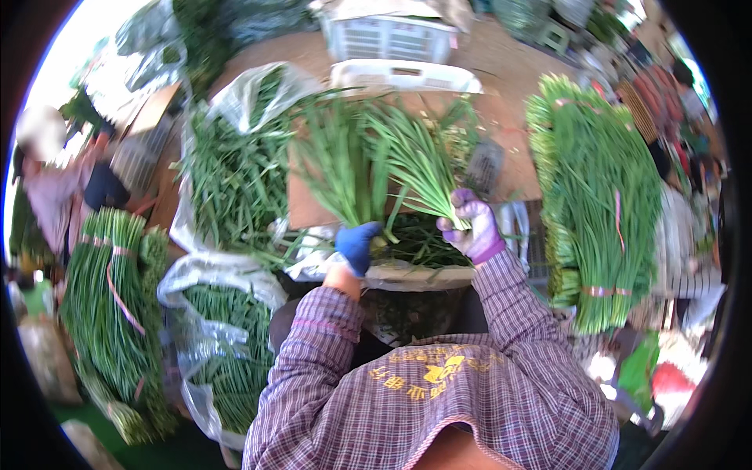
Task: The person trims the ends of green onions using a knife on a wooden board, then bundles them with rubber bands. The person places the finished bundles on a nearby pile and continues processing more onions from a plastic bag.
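Observation:
My left hand (358,246), in a blue glove, is closed round the lower end of a bunch of garlic chives (342,174). Its long green leaves fan out away from me and are slightly blurred. To the right, my right hand (475,227) wears a purple and white glove. Its fingers grip a smaller bunch of chives (419,163) by the pale stem ends, leaves slanting up to the left. Both bunches are held over a brown board (509,168), with leaf tips close together. Below them, loose dark green leaves (427,243) lie partly hidden.
Plastic-lined heaps of loose chives (239,160) and more chives (227,329) stand at the left. Tied chive stacks rise on the far left (106,290) and right (603,196). Beyond the board are a white crate (407,76) and a pale basket (388,39). Another person (59,184) sits at left.

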Available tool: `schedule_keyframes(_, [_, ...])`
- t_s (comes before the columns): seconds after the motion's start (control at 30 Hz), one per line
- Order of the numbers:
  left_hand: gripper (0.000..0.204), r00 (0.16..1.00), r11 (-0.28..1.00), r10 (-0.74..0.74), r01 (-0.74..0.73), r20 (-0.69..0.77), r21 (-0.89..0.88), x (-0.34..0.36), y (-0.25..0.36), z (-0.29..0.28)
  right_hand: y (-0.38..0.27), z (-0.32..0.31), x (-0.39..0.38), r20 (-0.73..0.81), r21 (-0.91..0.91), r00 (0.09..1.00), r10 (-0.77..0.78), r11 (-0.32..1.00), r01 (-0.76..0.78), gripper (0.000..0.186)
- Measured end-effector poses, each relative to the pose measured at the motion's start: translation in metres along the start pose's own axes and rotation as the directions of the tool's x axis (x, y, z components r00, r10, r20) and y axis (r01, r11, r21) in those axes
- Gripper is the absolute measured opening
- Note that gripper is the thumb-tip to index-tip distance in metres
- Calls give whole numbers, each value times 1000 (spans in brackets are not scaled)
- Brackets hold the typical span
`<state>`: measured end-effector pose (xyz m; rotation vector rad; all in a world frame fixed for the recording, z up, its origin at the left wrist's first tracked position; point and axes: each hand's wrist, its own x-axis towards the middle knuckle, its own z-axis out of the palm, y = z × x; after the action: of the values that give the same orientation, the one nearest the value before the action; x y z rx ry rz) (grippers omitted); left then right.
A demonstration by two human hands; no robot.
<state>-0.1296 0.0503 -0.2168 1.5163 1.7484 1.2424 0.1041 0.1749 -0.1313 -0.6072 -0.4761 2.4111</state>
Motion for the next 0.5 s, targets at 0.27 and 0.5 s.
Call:
schedule_keyframes(0.27, [21, 984, 998, -13, 1, 178, 71, -5, 25, -42, -34, 65, -27, 144, -69, 918, -370, 922, 382, 30])
schedule_keyframes(0.5, [51, 752, 755, -647, 655, 127, -26, 9, 47, -60, -36, 51, -47, 114, -304, 973, -200, 926, 226, 18])
